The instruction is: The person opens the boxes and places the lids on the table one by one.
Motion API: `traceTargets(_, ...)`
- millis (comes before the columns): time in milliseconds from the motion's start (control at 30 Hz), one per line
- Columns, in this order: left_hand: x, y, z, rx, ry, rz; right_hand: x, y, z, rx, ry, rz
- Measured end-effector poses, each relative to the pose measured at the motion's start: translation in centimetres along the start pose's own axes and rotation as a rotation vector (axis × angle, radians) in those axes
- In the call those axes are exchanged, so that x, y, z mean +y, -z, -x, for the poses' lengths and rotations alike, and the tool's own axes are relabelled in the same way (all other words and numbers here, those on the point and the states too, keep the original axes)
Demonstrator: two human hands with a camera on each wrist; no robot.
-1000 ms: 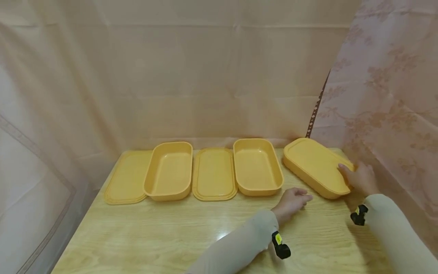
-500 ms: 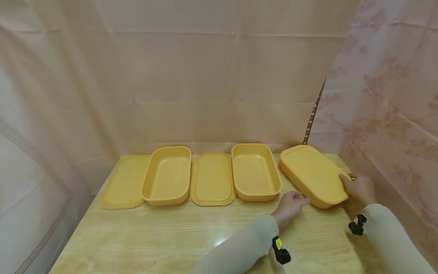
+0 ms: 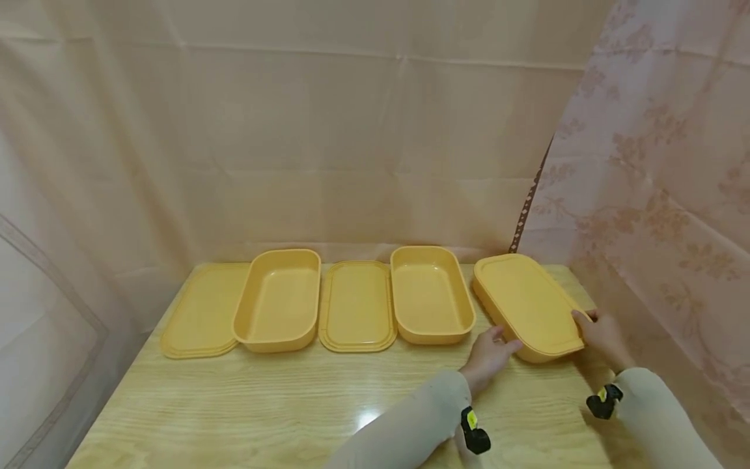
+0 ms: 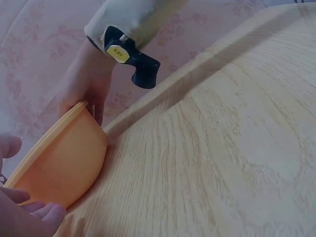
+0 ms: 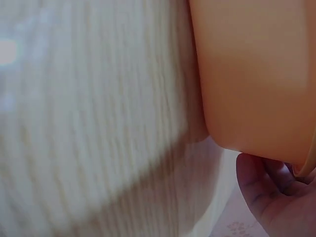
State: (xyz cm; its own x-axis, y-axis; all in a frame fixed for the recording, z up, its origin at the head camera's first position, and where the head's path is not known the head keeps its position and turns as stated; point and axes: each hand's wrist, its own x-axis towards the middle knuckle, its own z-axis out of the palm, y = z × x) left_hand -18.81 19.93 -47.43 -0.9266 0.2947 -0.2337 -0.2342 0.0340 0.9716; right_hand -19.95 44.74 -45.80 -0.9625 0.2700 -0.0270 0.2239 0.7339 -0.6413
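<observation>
A yellow rectangular food container (image 3: 498,312) stands angled at the right end of the table, its flat yellow lid (image 3: 527,303) on top. My right hand (image 3: 603,335) pinches the lid's near right corner, thumb above and fingers at the rim. That corner juts out past the container's wall. My left hand (image 3: 487,357) is at the near left side, its thumb touching the container's wall and its fingers loosely bent. In the left wrist view, the left hand's fingertips (image 4: 49,212) lie against the wall. The right wrist view shows fingertips (image 5: 247,168) below the container's end.
To the left stand two uncovered yellow containers, one in the middle (image 3: 433,296) and one further left (image 3: 278,303). A yellow lid (image 3: 357,306) lies between them, and another lid (image 3: 205,312) at the far left. Curtains (image 3: 351,143) hang behind the wooden table (image 3: 263,404).
My left hand has moved in to touch the container's side. The right hand keeps its grip at the lid's corner, and the whole head view has shifted slightly.
</observation>
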Motion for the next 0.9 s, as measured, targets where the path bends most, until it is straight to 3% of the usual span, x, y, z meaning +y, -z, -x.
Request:
traceTargets(200,-0.2,0.2,0.2,0.005,-0.005,-0.003,-0.8,-0.5,1.0,0.003,-0.047,0.003)
traceTargets(600,-0.3,0.5,0.1,-0.005,-0.008,0.033,-1.1,-0.9,1.4,0.046,-0.060,-0.011)
traceTargets(900,-0.7,0.7,0.0,0.050,-0.037,0.042,-1.6,-1.6,1.5,0.019,-0.099,-0.032)
